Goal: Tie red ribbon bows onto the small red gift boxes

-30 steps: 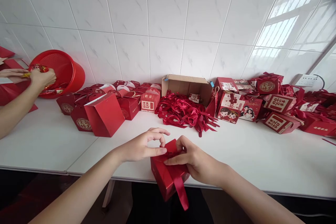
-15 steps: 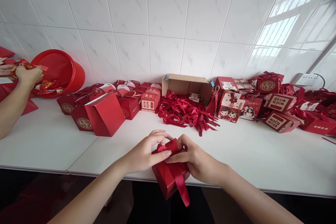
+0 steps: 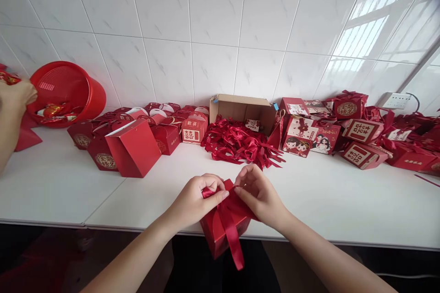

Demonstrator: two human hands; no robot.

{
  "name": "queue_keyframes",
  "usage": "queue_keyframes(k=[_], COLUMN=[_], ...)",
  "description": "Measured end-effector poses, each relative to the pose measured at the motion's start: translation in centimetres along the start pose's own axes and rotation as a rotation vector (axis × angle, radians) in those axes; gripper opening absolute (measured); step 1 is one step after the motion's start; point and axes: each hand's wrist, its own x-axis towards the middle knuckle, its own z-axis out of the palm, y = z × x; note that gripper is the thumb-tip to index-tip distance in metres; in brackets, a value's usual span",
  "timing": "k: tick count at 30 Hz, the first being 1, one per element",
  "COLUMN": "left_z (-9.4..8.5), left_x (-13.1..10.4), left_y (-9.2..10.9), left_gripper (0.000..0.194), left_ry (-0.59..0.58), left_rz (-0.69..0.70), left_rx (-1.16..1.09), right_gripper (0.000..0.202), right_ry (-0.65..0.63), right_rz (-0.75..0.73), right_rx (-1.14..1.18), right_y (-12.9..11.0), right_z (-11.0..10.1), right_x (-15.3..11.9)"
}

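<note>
A red gift box (image 3: 213,233) sits at the table's front edge, partly overhanging it. Dark red satin ribbon (image 3: 232,237) lies across its top, with one tail hanging down the near side. My left hand (image 3: 201,199) pinches a loop of the ribbon between thumb and fingers at the box's upper left. On the other side my right hand (image 3: 259,194) is closed on ribbon too, its thumb and forefinger together above the box. The fingers cover part of the box's top and the knot area.
Behind the hands, a cardboard carton (image 3: 240,100) lies among a heap of ribbons (image 3: 237,144). Red boxes (image 3: 135,146) stand at left, and decorated boxes (image 3: 297,137) at right. A red basket (image 3: 96,96) holds wrapped items; another person's hand (image 3: 15,96) is beside it.
My hands have moved slightly apart, drawing the ribbon outward over the box; my right hand has risen a little. The other person's hand has shifted left, away from the basket.
</note>
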Motion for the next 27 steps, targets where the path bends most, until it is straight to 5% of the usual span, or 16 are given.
queue_keyframes(k=[10, 14, 19, 27], left_z=[0.8, 0.4, 0.3, 0.6], left_x=[-0.1, -0.2, -0.2, -0.2], left_y=[-1.3, -0.8, -0.8, -0.8], left_gripper=[0.046, 0.018, 0.017, 0.024], left_ry=[0.058, 0.039, 0.052, 0.092], left_rz=[-0.009, -0.064, -0.076, -0.046], left_rx=[-0.075, -0.038, -0.034, -0.039], right_gripper=[0.032, 0.032, 0.036, 0.016], right_ry=[0.164, 0.06, -0.128, -0.111], right_rz=[0.166, 0.183, 0.326, -0.156], right_rx=[0.221, 0.105, -0.174, -0.439], right_y=[0.2, -0.2, -0.3, -0.4], right_z=[-0.6, -1.3, -2.1, -1.8], right_x=[0.3, 0.3, 0.6, 1.2])
